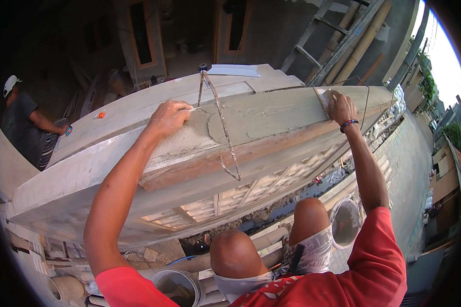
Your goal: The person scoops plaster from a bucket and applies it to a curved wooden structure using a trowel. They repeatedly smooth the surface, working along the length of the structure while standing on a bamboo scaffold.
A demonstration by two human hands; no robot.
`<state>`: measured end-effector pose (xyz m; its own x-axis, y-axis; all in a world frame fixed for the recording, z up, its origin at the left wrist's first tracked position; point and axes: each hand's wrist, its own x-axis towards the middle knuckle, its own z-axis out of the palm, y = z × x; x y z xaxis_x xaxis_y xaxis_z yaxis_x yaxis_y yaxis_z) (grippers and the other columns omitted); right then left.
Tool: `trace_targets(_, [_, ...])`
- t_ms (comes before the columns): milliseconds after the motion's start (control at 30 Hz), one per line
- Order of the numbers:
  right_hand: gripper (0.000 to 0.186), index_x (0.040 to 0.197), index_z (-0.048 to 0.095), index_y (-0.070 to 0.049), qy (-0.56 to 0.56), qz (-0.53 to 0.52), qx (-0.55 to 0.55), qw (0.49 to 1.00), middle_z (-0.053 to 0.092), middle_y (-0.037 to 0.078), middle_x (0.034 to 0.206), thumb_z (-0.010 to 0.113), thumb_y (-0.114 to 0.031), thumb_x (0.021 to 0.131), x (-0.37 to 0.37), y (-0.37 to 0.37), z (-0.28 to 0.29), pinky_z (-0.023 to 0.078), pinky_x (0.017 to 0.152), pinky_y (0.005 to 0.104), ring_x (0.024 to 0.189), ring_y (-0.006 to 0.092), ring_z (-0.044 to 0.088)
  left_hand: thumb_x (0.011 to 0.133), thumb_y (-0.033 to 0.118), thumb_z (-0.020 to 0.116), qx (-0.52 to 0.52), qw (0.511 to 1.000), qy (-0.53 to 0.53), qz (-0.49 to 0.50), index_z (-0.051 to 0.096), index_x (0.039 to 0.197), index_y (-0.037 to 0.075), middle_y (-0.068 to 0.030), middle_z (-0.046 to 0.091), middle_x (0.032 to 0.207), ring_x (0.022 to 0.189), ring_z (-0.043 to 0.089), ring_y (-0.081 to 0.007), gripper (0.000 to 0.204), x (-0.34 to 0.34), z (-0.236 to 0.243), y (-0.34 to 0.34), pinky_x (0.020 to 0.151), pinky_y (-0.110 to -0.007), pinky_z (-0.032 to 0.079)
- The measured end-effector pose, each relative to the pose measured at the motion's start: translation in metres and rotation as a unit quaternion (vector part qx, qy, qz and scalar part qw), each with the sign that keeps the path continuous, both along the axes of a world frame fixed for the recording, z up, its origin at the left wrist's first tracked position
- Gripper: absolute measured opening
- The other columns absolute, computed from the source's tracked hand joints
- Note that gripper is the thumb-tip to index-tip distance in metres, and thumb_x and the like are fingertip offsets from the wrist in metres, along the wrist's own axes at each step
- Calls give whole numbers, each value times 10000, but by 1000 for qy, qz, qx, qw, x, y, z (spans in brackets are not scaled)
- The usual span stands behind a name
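Note:
My right hand (341, 108) is closed round the back of a flat plastering float (323, 102), whose face meets the wet grey mortar (271, 115) on top of the wall. Curled fingers of my left hand (168, 118) rest on the rougher, sandy part of the wall top (189, 133); what they grip, if anything, is hidden. Between my hands a bent, mortar-stained metal rod clamp (221, 112) straddles the wall. It hooks down over a long wooden board (200, 166) lying along the near edge of the mortar. A thinner wire clamp (367, 105) hangs beyond my right hand.
Two buckets (346, 225) (176, 286) stand beside my knees, near bamboo poles (261, 239). A ladder (338, 43) leans at the back right. On the left a person in a cap (23, 115) works beside the pale ledge (77, 138). A paved lane (404, 158) runs along the right.

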<state>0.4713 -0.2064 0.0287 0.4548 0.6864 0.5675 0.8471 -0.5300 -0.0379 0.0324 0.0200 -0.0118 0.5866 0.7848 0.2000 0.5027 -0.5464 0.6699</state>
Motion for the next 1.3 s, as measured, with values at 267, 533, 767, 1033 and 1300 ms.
trace_targets(267, [417, 1248, 630, -70, 63, 165, 86, 980, 658, 257, 1094, 608, -203, 854, -113, 13, 23, 496, 889, 458, 972, 416, 644, 748, 216, 580, -8, 1000, -3, -18, 736, 1046, 32, -159, 717, 863, 795, 665, -244, 383, -7, -1, 4, 778, -325, 494])
trace_targets(533, [364, 1169, 653, -26, 40, 307, 12, 951, 666, 225, 893, 625, -164, 833, -243, 64, 3, 561, 687, 415, 817, 351, 681, 755, 152, 551, 52, 998, 13, -32, 722, 1060, 9, -135, 701, 889, 799, 633, -218, 378, -7, 0, 9, 792, -308, 481])
trace_targets(767, [306, 1096, 671, -58, -21, 275, 48, 960, 670, 206, 877, 669, -200, 826, -216, 73, -21, 565, 676, 417, 814, 342, 685, 744, 107, 540, -25, 1000, 3, -15, 709, 1095, -3, -81, 657, 811, 769, 579, -165, 405, -6, 11, -11, 782, -287, 457])
trace_targets(1033, [344, 1149, 667, -73, -12, 112, 11, 994, 671, 205, 867, 596, -173, 827, -60, 24, -15, 539, 749, 449, 800, 371, 669, 715, 145, 551, -11, 1000, 7, -9, 701, 1093, -24, -172, 712, 921, 792, 642, -213, 441, -5, 4, -1, 778, -291, 487])
trace_targets(1300, [393, 1254, 621, -49, 67, 53, 144, 986, 686, 148, 797, 594, -186, 887, 107, -38, 6, 532, 662, 372, 700, 232, 665, 725, 130, 555, -41, 999, 0, 9, 710, 1061, -37, -133, 705, 912, 811, 630, -203, 406, -2, 8, -8, 775, -303, 481])
